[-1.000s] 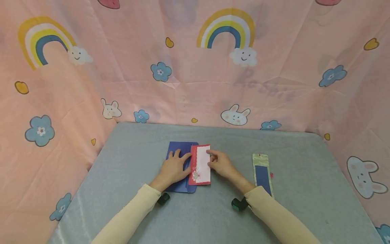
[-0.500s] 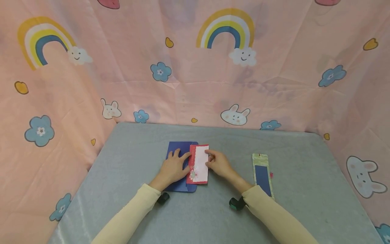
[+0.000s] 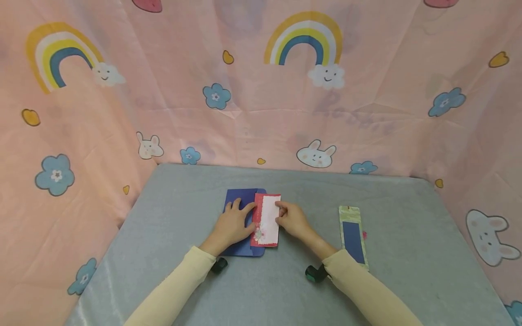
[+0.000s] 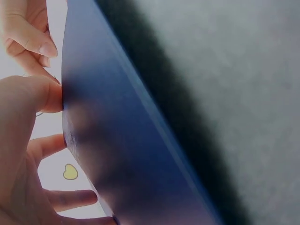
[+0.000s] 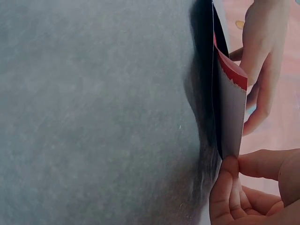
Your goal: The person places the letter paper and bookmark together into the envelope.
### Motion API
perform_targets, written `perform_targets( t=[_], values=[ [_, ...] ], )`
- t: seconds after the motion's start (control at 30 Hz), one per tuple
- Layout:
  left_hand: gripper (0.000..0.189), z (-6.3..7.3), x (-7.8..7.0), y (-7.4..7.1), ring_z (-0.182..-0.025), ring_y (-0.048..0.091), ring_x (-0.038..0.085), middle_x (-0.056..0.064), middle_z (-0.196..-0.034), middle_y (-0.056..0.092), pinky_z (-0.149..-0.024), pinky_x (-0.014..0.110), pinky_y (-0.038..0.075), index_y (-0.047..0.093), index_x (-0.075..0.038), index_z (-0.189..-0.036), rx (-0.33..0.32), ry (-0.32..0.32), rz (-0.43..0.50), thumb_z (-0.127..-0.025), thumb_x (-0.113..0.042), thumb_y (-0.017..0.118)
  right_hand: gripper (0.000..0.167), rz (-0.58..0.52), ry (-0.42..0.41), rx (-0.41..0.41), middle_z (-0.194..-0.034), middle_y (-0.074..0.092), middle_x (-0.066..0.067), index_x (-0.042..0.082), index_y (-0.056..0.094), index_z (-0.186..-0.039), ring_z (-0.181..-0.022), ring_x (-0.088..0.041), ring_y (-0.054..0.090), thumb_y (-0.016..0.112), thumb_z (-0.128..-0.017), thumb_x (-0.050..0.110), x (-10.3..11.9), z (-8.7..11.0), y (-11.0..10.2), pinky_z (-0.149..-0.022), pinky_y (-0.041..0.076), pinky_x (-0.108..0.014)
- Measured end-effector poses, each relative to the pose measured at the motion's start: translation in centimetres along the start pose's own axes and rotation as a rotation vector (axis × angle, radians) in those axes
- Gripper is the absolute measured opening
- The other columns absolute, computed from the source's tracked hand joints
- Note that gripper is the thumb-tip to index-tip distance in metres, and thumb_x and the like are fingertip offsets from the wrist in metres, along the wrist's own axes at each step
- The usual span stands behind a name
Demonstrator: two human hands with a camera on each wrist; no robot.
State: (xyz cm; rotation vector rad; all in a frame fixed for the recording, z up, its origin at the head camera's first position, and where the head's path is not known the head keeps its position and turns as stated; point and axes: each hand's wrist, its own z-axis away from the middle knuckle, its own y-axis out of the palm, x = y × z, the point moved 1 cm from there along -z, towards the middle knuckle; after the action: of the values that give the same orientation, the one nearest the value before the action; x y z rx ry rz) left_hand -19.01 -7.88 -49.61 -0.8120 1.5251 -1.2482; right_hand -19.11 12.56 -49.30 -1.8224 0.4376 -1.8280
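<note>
A blue paper envelope (image 3: 244, 194) lies flat with its side flap at the right. My left hand (image 3: 232, 225) rests on it with fingers spread, its index finger and thumb touching the left edge of a red-and-white flowered card (image 3: 269, 222). The card overlaps the envelope's right side. Its right edge is pinched between the thumb and fingers of my right hand (image 3: 294, 219). In the right wrist view the card (image 5: 232, 110) bows upward, and the right hand (image 5: 248, 187) grips its near end. The left wrist view shows the left fingertips along the envelope's edge (image 4: 122, 108).
To the right lies a long, narrow gold-green packet (image 3: 349, 213) with a dark blue panel, a small pink bit (image 3: 364, 235) at its side. The right sleeve (image 3: 359, 283) covers its lower end. A pink printed cloth (image 3: 253, 131) hangs behind the grey tabletop (image 3: 171, 203).
The card and my right hand have shifted slightly left, so the card overlaps the envelope a little more. My left hand has stayed in place.
</note>
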Motion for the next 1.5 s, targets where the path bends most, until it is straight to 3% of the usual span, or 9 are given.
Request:
perform_targets(
  t=[0.27,0.53,0.73,1.1,1.5],
  values=[
    [0.061,0.1,-0.2,-0.1,-0.131,0.048,0.052,0.025,-0.147,0.047,-0.092,0.063,0.051,0.050,-0.028,-0.145,-0.006,0.003,-0.005,-0.088,-0.042,0.066,0.049,0.021,-0.004,-0.006,-0.074,0.054,-0.004,-0.004,0.062,-0.130,-0.057,-0.011,0.044,0.069,-0.081,0.000,0.3,0.0,0.2,-0.054,0.035,-0.022],
    [0.062,0.1,-0.1,0.0,-0.132,0.047,0.051,0.025,-0.147,0.047,-0.090,0.064,0.051,0.048,-0.029,-0.146,-0.002,0.008,-0.019,-0.088,-0.043,0.065,0.049,-0.025,-0.043,0.019,-0.079,0.056,-0.005,-0.002,0.061,-0.131,-0.056,-0.010,0.045,0.069,-0.084,-0.001,0.4,-0.3,0.6,-0.052,0.036,-0.020],
    [0.061,0.1,-0.1,0.0,-0.131,0.048,0.052,0.025,-0.147,0.047,-0.088,0.063,0.052,0.049,-0.028,-0.145,-0.003,0.011,-0.017,-0.087,-0.040,0.064,0.046,-0.054,-0.064,0.028,-0.083,0.059,-0.009,-0.004,0.060,-0.132,-0.059,-0.010,0.051,0.063,-0.086,-0.006,0.5,-0.3,0.8,-0.054,0.044,-0.020],
    [0.060,0.0,0.0,0.3,-0.131,0.048,0.051,0.024,-0.146,0.048,-0.088,0.062,0.053,0.050,-0.029,-0.144,-0.016,0.010,-0.023,-0.086,-0.040,0.064,0.063,-0.133,-0.039,0.036,-0.084,0.064,-0.013,-0.001,0.047,-0.144,-0.061,-0.013,0.060,0.065,-0.084,-0.009,0.5,-0.8,1.9,-0.058,0.054,-0.025],
    [0.060,0.0,0.1,0.4,-0.130,0.049,0.050,0.023,-0.146,0.049,-0.088,0.061,0.053,0.051,-0.029,-0.144,-0.021,0.016,-0.034,-0.086,-0.041,0.064,0.060,-0.134,0.003,0.020,-0.079,0.064,-0.010,-0.002,0.050,-0.142,-0.055,-0.009,0.060,0.068,-0.084,-0.006,0.5,-0.9,2.3,-0.055,0.055,-0.025]
  ],
)
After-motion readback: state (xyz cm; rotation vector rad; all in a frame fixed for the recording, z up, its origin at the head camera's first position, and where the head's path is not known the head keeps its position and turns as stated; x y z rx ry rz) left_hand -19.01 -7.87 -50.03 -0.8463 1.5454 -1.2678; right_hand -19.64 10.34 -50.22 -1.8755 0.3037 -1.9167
